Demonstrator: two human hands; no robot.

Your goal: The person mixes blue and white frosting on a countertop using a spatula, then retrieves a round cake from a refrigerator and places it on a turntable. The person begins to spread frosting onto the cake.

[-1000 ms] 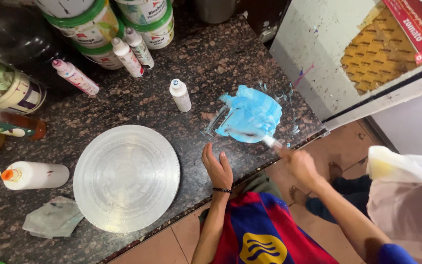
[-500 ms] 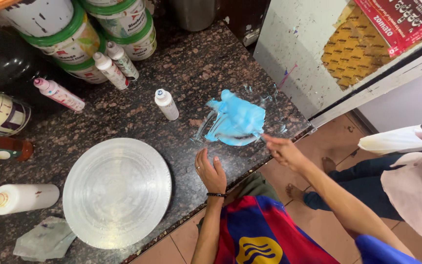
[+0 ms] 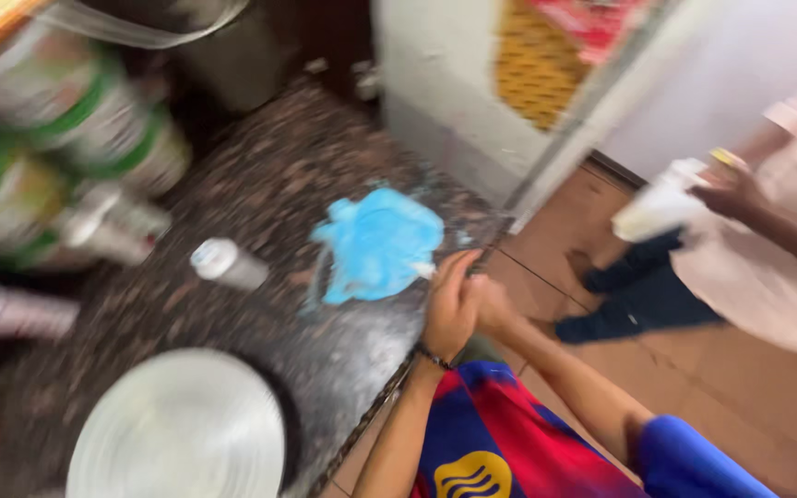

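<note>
The picture is blurred by head motion. A blue piping bag lies on the dark speckled counter near its right edge. My left hand and my right hand meet at the bag's white tip, at the counter's edge; whether either grips the tip I cannot tell. A round silver turntable sits at the lower left. A small white bottle lies left of the bag.
Green-banded tubs and bottles crowd the counter's left back. A white wall corner stands behind the bag. On the tiled floor to the right, another person's hand holds a white bag.
My view has swung right and closer. My left hand moved from the counter's edge up to the bag's tip, joining my right hand. The other person has come further into view.
</note>
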